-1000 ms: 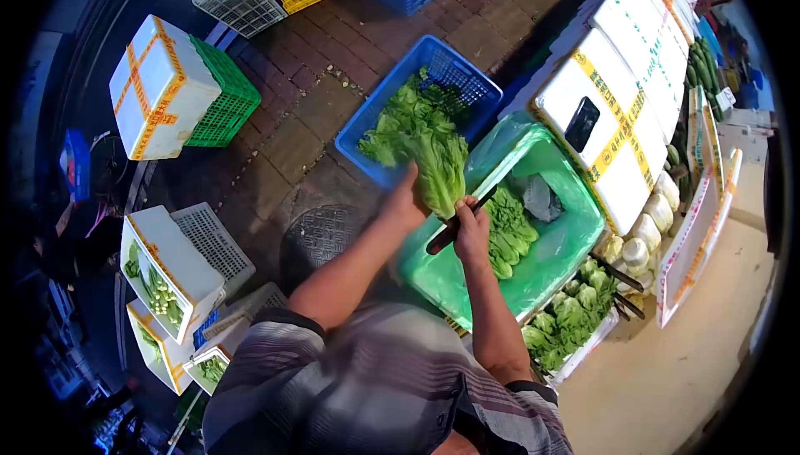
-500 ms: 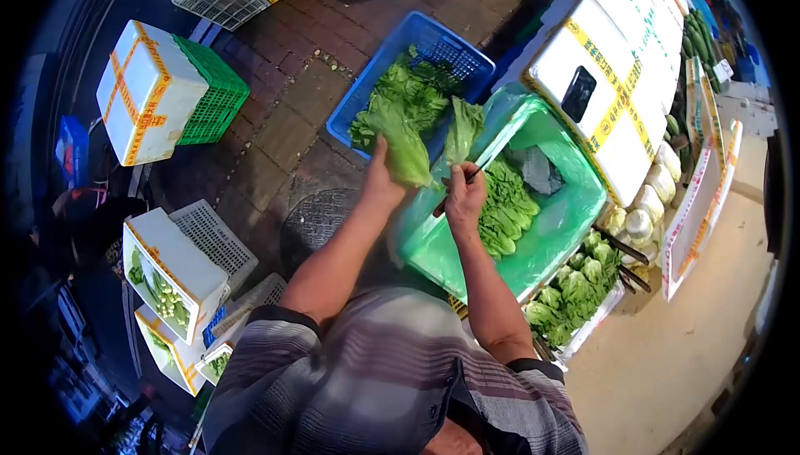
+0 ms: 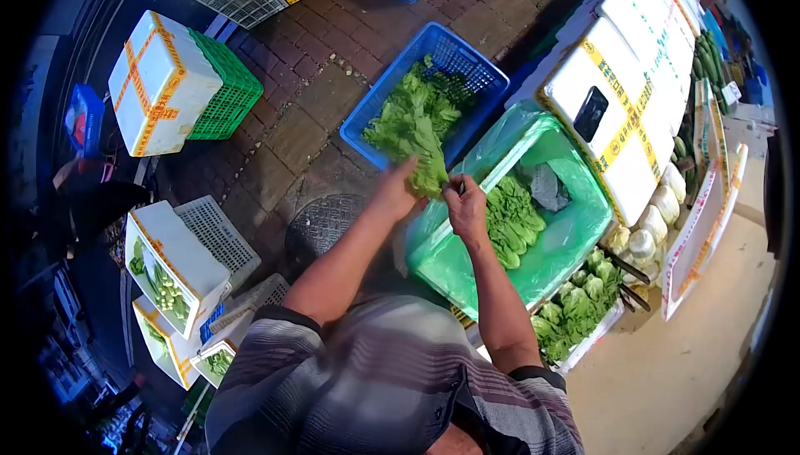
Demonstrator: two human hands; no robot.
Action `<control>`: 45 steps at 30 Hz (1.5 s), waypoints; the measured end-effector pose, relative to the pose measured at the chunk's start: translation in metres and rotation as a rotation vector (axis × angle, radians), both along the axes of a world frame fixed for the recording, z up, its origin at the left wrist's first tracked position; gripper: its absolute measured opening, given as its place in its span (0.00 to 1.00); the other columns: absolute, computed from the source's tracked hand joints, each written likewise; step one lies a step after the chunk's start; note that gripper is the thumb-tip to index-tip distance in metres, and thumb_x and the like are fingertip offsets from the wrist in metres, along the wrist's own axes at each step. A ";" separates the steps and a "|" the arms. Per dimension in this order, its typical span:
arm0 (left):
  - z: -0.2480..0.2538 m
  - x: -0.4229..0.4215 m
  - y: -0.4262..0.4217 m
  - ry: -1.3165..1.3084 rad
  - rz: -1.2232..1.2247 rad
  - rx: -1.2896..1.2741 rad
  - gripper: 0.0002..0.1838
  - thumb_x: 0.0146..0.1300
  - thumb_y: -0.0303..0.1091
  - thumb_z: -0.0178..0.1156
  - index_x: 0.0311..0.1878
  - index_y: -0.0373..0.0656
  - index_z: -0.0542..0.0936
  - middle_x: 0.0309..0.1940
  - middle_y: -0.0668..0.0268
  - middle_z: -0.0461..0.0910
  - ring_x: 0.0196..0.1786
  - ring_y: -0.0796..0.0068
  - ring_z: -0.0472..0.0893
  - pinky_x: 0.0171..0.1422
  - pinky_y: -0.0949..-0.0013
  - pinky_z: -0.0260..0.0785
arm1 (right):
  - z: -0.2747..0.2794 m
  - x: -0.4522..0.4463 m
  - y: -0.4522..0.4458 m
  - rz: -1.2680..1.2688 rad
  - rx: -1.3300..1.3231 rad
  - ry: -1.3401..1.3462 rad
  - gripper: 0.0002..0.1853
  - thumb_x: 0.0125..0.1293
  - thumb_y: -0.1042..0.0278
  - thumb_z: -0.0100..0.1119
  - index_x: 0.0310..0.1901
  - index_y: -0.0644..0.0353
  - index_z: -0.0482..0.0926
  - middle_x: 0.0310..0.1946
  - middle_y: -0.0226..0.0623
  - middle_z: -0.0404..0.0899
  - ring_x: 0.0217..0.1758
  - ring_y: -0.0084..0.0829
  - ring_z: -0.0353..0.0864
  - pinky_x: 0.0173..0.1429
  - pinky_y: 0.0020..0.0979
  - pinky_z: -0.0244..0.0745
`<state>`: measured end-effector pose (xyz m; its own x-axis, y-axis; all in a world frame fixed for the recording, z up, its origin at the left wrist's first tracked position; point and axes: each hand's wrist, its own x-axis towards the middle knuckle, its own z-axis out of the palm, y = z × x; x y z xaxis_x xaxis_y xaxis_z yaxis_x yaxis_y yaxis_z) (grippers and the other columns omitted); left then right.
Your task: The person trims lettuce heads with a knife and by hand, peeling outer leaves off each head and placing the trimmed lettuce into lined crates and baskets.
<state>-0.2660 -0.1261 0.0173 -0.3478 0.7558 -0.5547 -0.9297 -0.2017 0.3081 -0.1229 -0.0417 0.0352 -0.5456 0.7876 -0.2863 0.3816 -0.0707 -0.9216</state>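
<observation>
My left hand [image 3: 397,188] is closed around a head of green lettuce [image 3: 429,170], its leaves pointing toward the blue crate [image 3: 354,137]. At the cut-end side of that head, my right hand [image 3: 466,207] is closed on a small dark knife [image 3: 461,189], mostly hidden by the fingers. Loose lettuce leaves [image 3: 412,105] lie in the crate just beyond my left hand. Under my right forearm stands a foam box lined with green plastic [image 3: 575,222]. Lettuce heads [image 3: 510,220] are stacked inside it, beside a grey plastic bag [image 3: 546,188].
White foam boxes [image 3: 621,55] stand at the right, with a phone [image 3: 592,113] on one lid. Nearer me is a box of lettuce [image 3: 579,305], with pale cabbages [image 3: 654,222] beyond. At the left are a green crate [image 3: 225,84] and boxes of greens [image 3: 171,276].
The leaf in my right hand is gone from it. My right hand has come down close to the base of the lettuce in my left hand. The view has shifted slightly.
</observation>
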 end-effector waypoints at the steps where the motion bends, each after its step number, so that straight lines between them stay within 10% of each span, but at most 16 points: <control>1: 0.004 0.001 0.001 -0.013 0.023 0.007 0.26 0.64 0.38 0.68 0.62 0.41 0.73 0.53 0.60 0.80 0.55 0.59 0.80 0.60 0.52 0.74 | 0.001 -0.001 -0.001 -0.021 -0.022 0.014 0.06 0.65 0.76 0.60 0.42 0.68 0.80 0.28 0.29 0.78 0.28 0.18 0.71 0.34 0.23 0.67; 15: -0.002 0.004 0.000 -0.146 -0.093 -0.036 0.36 0.58 0.49 0.74 0.65 0.43 0.73 0.58 0.63 0.80 0.61 0.61 0.78 0.68 0.54 0.70 | 0.016 -0.008 -0.029 -0.324 -0.317 0.037 0.10 0.74 0.69 0.54 0.47 0.68 0.76 0.24 0.30 0.74 0.13 0.20 0.67 0.14 0.26 0.61; 20: -0.003 0.004 0.005 -0.125 -0.074 -0.056 0.24 0.71 0.43 0.60 0.65 0.41 0.71 0.57 0.58 0.79 0.57 0.58 0.80 0.62 0.51 0.73 | -0.011 0.001 -0.022 -0.267 -0.172 0.030 0.10 0.73 0.69 0.54 0.47 0.69 0.76 0.28 0.30 0.77 0.25 0.18 0.71 0.28 0.25 0.68; 23: -0.035 0.013 -0.002 0.242 -0.142 -0.056 0.31 0.63 0.45 0.70 0.65 0.42 0.72 0.58 0.62 0.79 0.61 0.60 0.77 0.68 0.53 0.69 | -0.020 -0.001 -0.023 -0.338 -0.194 0.108 0.10 0.74 0.69 0.54 0.46 0.69 0.76 0.31 0.30 0.78 0.30 0.17 0.71 0.34 0.24 0.67; 26: 0.004 0.011 0.006 -0.162 -0.004 -0.051 0.32 0.63 0.47 0.69 0.66 0.43 0.72 0.60 0.62 0.78 0.63 0.60 0.76 0.69 0.51 0.67 | -0.014 -0.004 -0.016 -0.380 -0.251 0.121 0.08 0.73 0.69 0.55 0.43 0.67 0.76 0.30 0.27 0.75 0.30 0.15 0.69 0.33 0.22 0.65; 35: -0.005 0.003 0.005 -0.207 0.161 -0.198 0.29 0.66 0.54 0.64 0.63 0.47 0.74 0.58 0.63 0.77 0.62 0.59 0.75 0.69 0.49 0.66 | -0.008 -0.017 0.007 -0.664 -0.710 0.415 0.06 0.71 0.70 0.55 0.41 0.63 0.74 0.30 0.34 0.77 0.22 0.22 0.71 0.32 0.27 0.76; 40: -0.009 -0.003 0.008 -0.220 0.114 -0.223 0.25 0.69 0.55 0.61 0.59 0.46 0.76 0.50 0.62 0.79 0.54 0.61 0.78 0.60 0.53 0.71 | -0.007 -0.007 0.003 -0.098 -0.097 0.031 0.20 0.67 0.68 0.65 0.58 0.65 0.77 0.40 0.38 0.83 0.39 0.31 0.83 0.40 0.30 0.77; 45: -0.016 0.001 0.009 -0.153 0.017 -0.243 0.24 0.70 0.57 0.59 0.54 0.45 0.76 0.45 0.62 0.80 0.46 0.61 0.81 0.50 0.55 0.75 | 0.006 -0.007 0.003 0.199 0.380 -0.106 0.12 0.62 0.72 0.69 0.45 0.65 0.81 0.33 0.46 0.81 0.33 0.32 0.81 0.38 0.32 0.75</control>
<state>-0.2650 -0.1170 0.0013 -0.2570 0.5894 -0.7658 -0.9664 -0.1548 0.2052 -0.1296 -0.0386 0.0414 -0.6805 0.7303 -0.0590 0.4469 0.3499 -0.8233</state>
